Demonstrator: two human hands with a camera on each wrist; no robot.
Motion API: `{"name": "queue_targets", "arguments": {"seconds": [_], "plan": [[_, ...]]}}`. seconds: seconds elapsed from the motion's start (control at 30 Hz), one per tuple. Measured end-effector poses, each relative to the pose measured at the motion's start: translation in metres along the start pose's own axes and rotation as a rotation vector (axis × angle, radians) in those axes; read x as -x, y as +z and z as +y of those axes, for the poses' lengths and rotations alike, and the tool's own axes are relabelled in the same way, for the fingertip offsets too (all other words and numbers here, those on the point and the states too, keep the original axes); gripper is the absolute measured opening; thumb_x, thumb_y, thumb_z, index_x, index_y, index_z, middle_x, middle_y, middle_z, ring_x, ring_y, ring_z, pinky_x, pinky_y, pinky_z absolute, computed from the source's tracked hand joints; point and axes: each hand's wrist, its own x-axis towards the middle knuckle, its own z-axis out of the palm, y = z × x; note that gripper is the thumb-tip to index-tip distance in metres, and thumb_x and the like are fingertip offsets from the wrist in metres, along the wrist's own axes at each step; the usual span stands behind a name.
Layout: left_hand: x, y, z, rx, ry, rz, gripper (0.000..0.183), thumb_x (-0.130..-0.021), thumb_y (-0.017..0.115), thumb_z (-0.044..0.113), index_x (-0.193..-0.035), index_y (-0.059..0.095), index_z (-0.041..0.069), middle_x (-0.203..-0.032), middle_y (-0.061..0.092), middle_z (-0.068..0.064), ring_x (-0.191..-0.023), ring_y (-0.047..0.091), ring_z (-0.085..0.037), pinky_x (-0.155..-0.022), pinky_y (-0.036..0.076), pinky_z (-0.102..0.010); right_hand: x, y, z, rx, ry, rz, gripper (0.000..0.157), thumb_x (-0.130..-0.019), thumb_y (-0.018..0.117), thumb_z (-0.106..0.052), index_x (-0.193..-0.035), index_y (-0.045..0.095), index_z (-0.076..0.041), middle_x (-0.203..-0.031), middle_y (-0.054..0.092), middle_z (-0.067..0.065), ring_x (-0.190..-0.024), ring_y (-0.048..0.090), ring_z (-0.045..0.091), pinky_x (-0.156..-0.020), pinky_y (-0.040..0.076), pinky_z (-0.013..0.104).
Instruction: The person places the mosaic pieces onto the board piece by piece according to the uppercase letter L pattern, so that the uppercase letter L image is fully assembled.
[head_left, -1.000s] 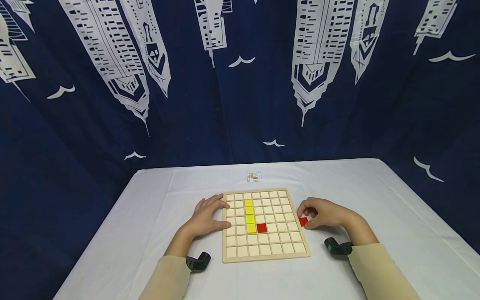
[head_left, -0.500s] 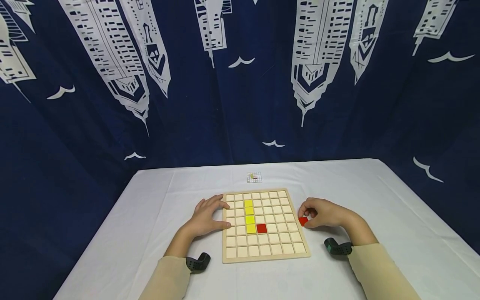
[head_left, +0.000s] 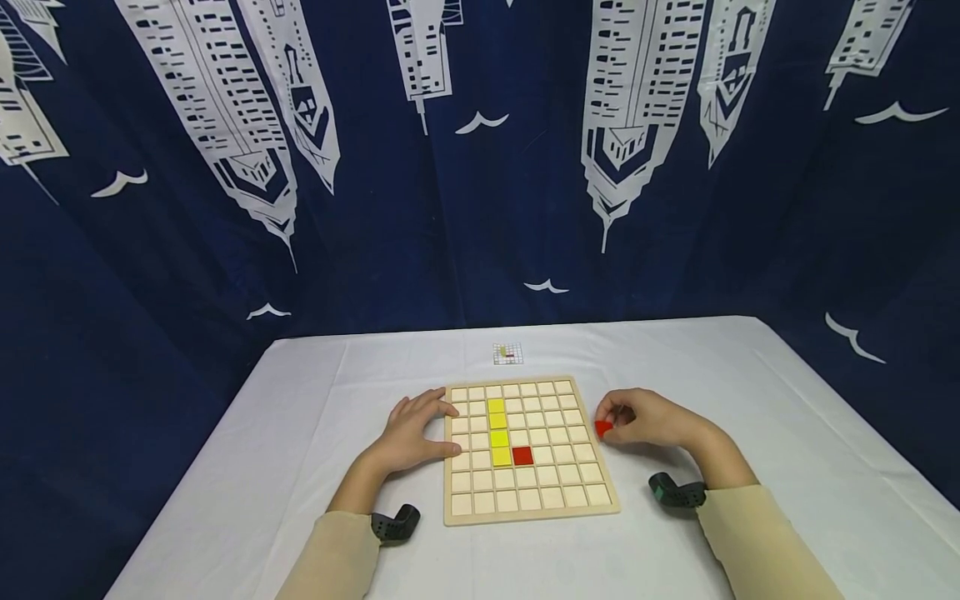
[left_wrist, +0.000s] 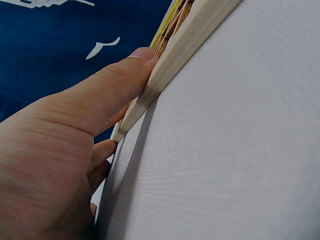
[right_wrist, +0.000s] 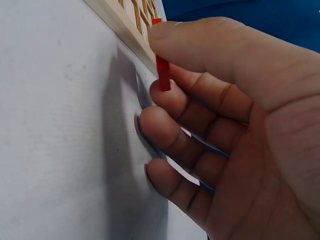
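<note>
A light wooden grid board (head_left: 551, 498) lies on the white-covered table. Several yellow square tiles (head_left: 498, 438) form a column in it, and a red square tile (head_left: 522, 456) lies in the cell right of the lowest yellow one. My left hand (head_left: 411, 436) rests at the board's left edge with thumb and fingers spread; the left wrist view shows the thumb touching the wooden rim (left_wrist: 172, 62). Just right of the board, my right hand (head_left: 651, 418) pinches another red square tile (right_wrist: 163, 75) between thumb and fingers, raised off the cloth. The other fingers are loosely curled.
Behind the board lies a small printed card (head_left: 507, 354) with a grid and coloured squares. A dark blue curtain (head_left: 465, 208) with white buildings and birds hangs behind the table. Each wrist wears a black device (head_left: 396, 523).
My right hand has lifted the red tile from the cloth, moving it slightly up and away beside the board's right edge. My left hand and the board have stayed in place.
</note>
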Motion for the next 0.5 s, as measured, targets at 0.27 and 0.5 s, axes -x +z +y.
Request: {"name": "queue_targets", "arguments": {"seconds": [0.27, 0.5], "plan": [[0.0, -0.001, 0.0, 0.002, -0.004, -0.001, 0.052, -0.074, 0.085, 0.045, -0.119, 0.062, 0.031, -0.163, 0.035, -0.003, -0.155, 0.023, -0.029, -0.127, -0.001, -0.055, -0.004, 0.004, -0.008, -0.012, -0.054, 0.066, 0.023, -0.082, 0.079, -0.014, -0.101, 0.066, -0.012, -0.093, 0.062, 0.004, -0.077, 0.053, 0.011, -0.067, 0.047, 0.02], [0.001, 0.0, 0.0, 0.004, -0.008, 0.002, 0.052, -0.074, 0.085, 0.046, -0.118, 0.062, 0.032, -0.163, 0.035, -0.002, -0.155, 0.023, -0.029, -0.127, -0.001, -0.055, -0.009, 0.013, -0.015, -0.009, -0.1, 0.101, 0.024, -0.081, 0.081, -0.013, -0.1, 0.066, -0.015, -0.092, 0.061, 0.002, -0.077, 0.052, 0.012, -0.065, 0.046, 0.02]]}}
